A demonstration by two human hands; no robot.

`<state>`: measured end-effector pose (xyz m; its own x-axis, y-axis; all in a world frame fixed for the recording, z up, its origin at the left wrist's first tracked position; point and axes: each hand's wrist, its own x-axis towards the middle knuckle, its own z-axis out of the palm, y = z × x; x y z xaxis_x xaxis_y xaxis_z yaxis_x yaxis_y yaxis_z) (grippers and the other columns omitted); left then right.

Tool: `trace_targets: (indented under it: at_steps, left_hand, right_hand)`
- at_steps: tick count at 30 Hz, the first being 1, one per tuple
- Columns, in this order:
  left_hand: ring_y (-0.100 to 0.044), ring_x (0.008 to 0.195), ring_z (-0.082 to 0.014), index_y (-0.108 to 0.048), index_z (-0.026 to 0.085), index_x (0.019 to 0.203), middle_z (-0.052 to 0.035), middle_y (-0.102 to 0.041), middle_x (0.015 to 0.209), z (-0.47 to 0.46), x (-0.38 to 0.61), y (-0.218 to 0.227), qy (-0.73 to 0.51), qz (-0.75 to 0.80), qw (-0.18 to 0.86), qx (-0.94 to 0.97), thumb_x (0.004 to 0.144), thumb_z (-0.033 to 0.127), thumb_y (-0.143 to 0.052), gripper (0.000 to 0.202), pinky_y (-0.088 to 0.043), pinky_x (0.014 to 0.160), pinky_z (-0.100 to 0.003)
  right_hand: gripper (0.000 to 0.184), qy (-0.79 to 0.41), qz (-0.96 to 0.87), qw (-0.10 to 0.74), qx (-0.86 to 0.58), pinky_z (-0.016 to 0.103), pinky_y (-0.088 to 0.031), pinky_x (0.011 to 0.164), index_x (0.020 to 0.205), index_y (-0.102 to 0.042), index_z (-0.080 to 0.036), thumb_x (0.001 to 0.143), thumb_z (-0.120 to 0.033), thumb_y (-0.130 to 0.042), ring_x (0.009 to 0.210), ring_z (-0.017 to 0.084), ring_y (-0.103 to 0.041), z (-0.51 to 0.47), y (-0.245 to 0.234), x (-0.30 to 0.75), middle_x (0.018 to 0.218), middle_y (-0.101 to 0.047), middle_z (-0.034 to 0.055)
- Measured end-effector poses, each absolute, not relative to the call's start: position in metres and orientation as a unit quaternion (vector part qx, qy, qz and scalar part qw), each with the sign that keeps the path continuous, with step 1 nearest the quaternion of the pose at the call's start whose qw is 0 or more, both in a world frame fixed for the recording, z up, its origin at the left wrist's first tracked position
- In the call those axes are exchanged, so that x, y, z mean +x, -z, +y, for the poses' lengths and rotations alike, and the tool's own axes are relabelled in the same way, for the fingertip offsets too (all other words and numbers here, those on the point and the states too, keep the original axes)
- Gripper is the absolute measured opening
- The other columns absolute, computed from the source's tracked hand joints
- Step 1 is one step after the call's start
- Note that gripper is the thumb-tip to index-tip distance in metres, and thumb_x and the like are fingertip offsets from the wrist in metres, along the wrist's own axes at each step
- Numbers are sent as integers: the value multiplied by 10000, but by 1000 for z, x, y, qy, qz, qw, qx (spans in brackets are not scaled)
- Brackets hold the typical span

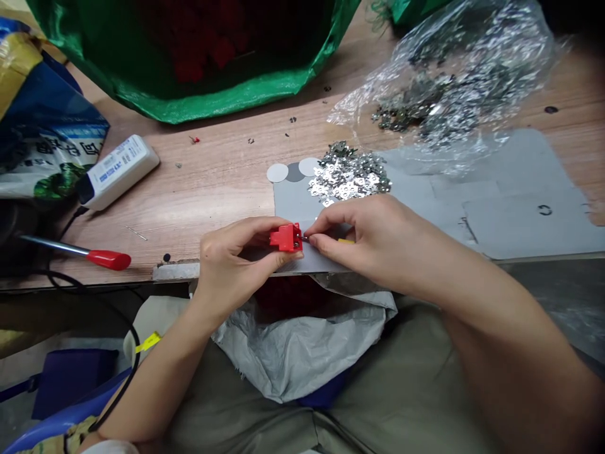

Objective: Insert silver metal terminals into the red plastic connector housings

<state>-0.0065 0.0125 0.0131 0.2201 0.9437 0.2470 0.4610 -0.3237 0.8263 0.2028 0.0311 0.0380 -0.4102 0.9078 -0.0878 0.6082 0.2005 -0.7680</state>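
My left hand grips a small red plastic housing between thumb and fingers, over the front edge of the table. Pinched at its right end, my right hand holds a small dark metal piece against the opening in the housing. How far that piece sits inside cannot be made out. A bit of yellow shows under my right hand. Just beyond my hands lies a pile of small shiny metal plates on a grey mat.
A green sack of red parts stands at the back. Clear plastic bag with metal pieces lies back right. To the left are a white box-shaped device and a red-handled lever. A white sack hangs open below the table edge.
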Motion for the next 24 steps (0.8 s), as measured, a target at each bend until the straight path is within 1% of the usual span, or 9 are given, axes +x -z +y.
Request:
trace_targets:
  at_steps: [7,11,13,15,18,20,22,23,24]
  left_hand:
    - [-723,794,-167,-744,226,985,-10,-753,939,14,-8,-12,-375,489,271,740,742,263,-812,255,-617,766,-267]
    - [-718,796,-152,-737,229,996,-1,-750,943,14,-7,-14,-377,480,282,741,734,230,-819,275,-606,770,-249]
    - [-717,798,-149,-732,221,995,-3,-748,944,13,-7,-13,-382,476,295,735,731,213,-819,278,-602,768,-243]
    - [-717,811,-153,-727,210,987,-12,-745,948,13,-6,-12,-390,473,311,727,734,210,-816,268,-600,765,-242]
    - [-712,825,-160,-708,187,984,-37,-734,955,15,-4,-8,-401,472,335,710,747,224,-805,258,-594,768,-246]
    - [-705,827,-162,-685,180,1024,-46,-723,950,16,-4,-10,-416,471,351,694,754,237,-797,297,-588,776,-253]
    - [-694,833,-163,-643,192,1134,-45,-712,944,17,-4,-15,-451,467,375,662,747,255,-800,422,-587,774,-260]
    - [-688,813,-162,-629,204,1179,-46,-707,935,18,-3,-18,-469,470,393,636,747,267,-797,468,-588,748,-259]
    - [-687,827,-170,-628,216,1197,-59,-705,968,19,-3,-20,-480,474,420,607,753,291,-788,478,-587,730,-261]
  right_hand:
    - [167,-332,-767,183,-518,275,-366,567,767,-720,-196,838,-186,-569,634,170,-580,27,-39,196,688,-666,25]
    - [181,-300,-780,175,-520,279,-339,574,800,-723,-178,859,-171,-552,646,175,-571,22,-41,192,699,-661,41]
    - [186,-312,-775,178,-520,274,-342,577,809,-726,-169,863,-163,-548,652,171,-572,23,-41,193,706,-662,42]
    - [170,-365,-756,186,-510,258,-361,575,800,-727,-168,857,-174,-567,653,161,-582,29,-40,197,717,-669,32]
    - [152,-478,-706,199,-484,232,-376,518,835,-731,-164,867,-254,-612,556,132,-556,38,-38,206,683,-656,11]
    - [215,-532,-671,202,-476,226,-340,437,916,-726,-157,891,-342,-619,441,112,-477,37,-40,211,598,-600,-7]
    - [306,-555,-653,196,-476,229,-286,372,991,-713,-165,923,-436,-590,370,108,-394,33,-41,215,504,-508,-27]
    - [346,-554,-657,196,-472,233,-271,349,1026,-707,-179,936,-482,-566,356,116,-383,32,-41,216,477,-473,-31]
    - [378,-531,-674,203,-472,242,-278,336,1020,-709,-197,939,-528,-547,359,131,-399,35,-40,215,472,-465,-24]
